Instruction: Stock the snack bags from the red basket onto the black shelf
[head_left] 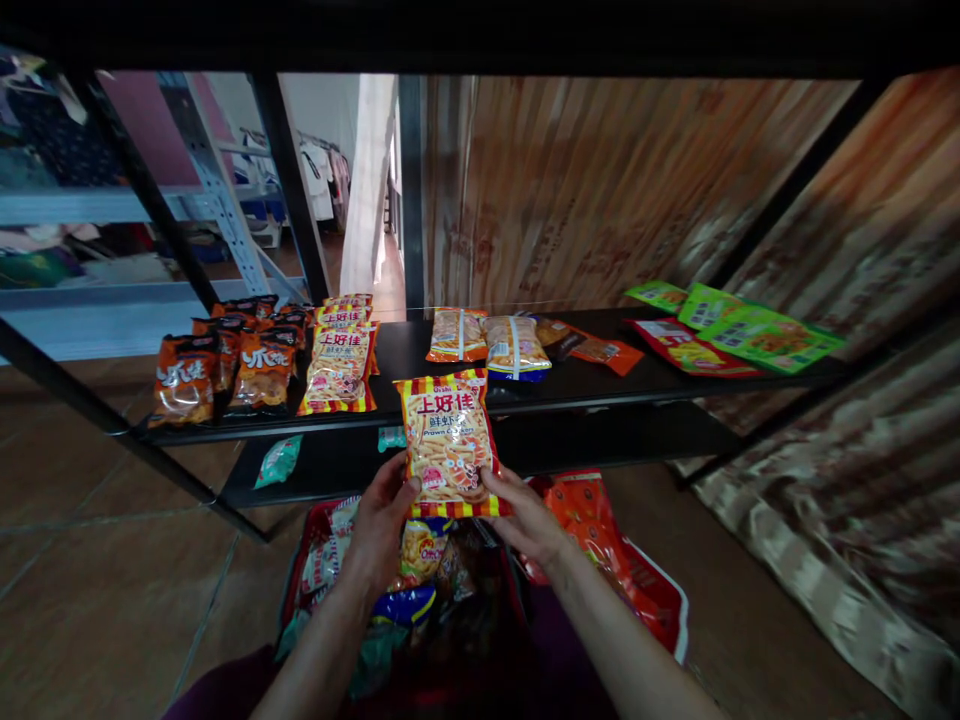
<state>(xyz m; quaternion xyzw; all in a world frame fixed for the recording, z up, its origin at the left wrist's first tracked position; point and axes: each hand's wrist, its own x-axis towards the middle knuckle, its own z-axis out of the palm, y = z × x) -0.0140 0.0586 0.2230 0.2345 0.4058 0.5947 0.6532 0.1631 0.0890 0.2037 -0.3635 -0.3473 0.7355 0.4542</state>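
Note:
Between my two hands, in front of the shelf's edge, I hold a bag of prawn crackers (448, 440), upright with its printed front toward me. My left hand (384, 510) grips the bag's lower left side, thumb on the front. On the lower right side, my right hand (525, 512) grips it in the same manner; the fingers behind are hidden. Matching prawn cracker bags (339, 365) stand in a row on the black shelf (390, 400). To their left are several orange and black snack bags (262, 370).
Below my hands, a red basket (289, 590) holds mixed snack packs, with red packs (592, 520) in a container at its right. Two snack bags (517, 345) lie mid-shelf; green packs (772, 325) lie at right. A lower shelf (630, 440) carries small teal packs (279, 461). Black posts (289, 180) frame the rack.

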